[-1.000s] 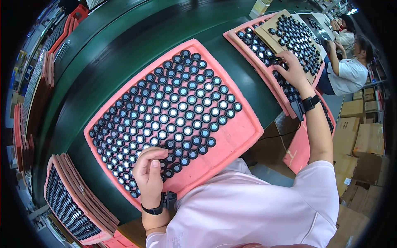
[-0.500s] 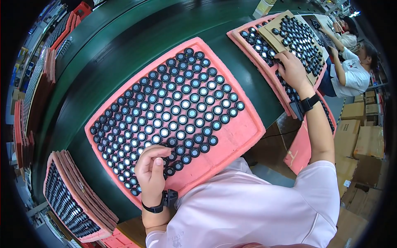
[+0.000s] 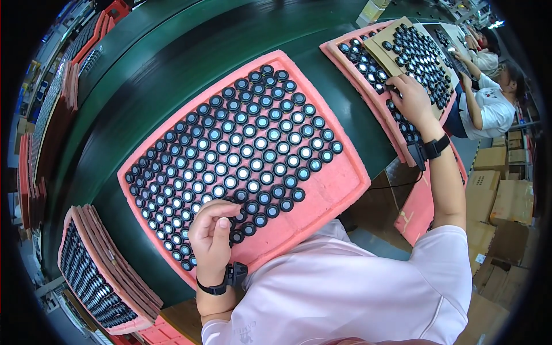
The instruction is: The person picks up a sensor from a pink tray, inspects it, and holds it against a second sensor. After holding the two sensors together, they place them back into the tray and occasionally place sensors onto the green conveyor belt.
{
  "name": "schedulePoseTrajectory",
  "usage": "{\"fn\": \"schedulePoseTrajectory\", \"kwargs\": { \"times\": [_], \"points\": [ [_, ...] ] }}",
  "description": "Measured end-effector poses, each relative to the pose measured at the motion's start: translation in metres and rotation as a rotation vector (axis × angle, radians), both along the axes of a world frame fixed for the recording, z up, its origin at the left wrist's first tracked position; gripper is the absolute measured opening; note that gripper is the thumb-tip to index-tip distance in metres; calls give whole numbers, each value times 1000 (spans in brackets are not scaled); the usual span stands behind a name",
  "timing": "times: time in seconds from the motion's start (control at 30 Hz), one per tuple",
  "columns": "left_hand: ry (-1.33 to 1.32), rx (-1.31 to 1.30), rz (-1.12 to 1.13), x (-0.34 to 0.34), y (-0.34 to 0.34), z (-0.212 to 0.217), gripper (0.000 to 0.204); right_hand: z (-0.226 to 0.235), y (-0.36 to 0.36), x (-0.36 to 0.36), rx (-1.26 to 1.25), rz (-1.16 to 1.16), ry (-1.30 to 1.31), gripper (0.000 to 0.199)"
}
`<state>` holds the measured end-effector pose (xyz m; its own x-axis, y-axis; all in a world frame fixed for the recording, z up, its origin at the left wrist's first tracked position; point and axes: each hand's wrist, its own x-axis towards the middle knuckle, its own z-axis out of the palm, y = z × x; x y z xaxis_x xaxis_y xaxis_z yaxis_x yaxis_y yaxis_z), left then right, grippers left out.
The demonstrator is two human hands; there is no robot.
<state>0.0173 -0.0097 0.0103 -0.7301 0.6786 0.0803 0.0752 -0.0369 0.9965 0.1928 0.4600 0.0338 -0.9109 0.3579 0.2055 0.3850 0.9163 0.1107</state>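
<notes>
A pink foam tray point(image 3: 322, 192) lies in front of me, filled with rows of small round black parts with pale, shiny centres point(image 3: 242, 172). Over its near left portion rests my left hand point(image 3: 211, 233), loosely curled with the thumb apart from the fingers. Nothing shows clearly in it, and its fingertips are beside some parts. My right hand point(image 3: 411, 98) reaches to a second pink tray point(image 3: 368, 106) at the far right. Its fingers are bent together among black parts, beside a cardboard sheet point(image 3: 382, 54) that carries more of them. What the fingertips pinch is hidden.
A dark green conveyor belt point(image 3: 138, 103) runs under and behind the trays. Stacked pink trays of parts point(image 3: 112, 259) stand at the lower left, others along the far left. Two people point(image 3: 491, 106) work at the right, near cardboard boxes point(image 3: 512, 201).
My right hand has shifted slightly down and right over the second tray, staying among the parts there. The left hand keeps its place and shape. The whole view has moved a little.
</notes>
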Motion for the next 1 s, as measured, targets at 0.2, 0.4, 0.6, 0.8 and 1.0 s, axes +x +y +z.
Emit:
{"fn": "schedulePoseTrajectory", "kwargs": {
  "times": [0.2,0.4,0.6,0.8,1.0],
  "points": [
    [21,-15,-21,-3,-2,-3,18,11,-70,-23,-1224,13,284,30],
    [64,-24,19,0,-2,-11,17,16,-191,-81,-1904,195,127,35],
    [-161,197,66,2,3,-5,33,-9,-263,-125,-2015,506,-4,36],
    [-114,136,170,-5,-6,-20,38,-13,-274,-141,-1527,673,-52,36],
    [-69,27,232,-7,-2,-17,36,-31,-277,-139,-1162,873,338,42]
  ]
}}
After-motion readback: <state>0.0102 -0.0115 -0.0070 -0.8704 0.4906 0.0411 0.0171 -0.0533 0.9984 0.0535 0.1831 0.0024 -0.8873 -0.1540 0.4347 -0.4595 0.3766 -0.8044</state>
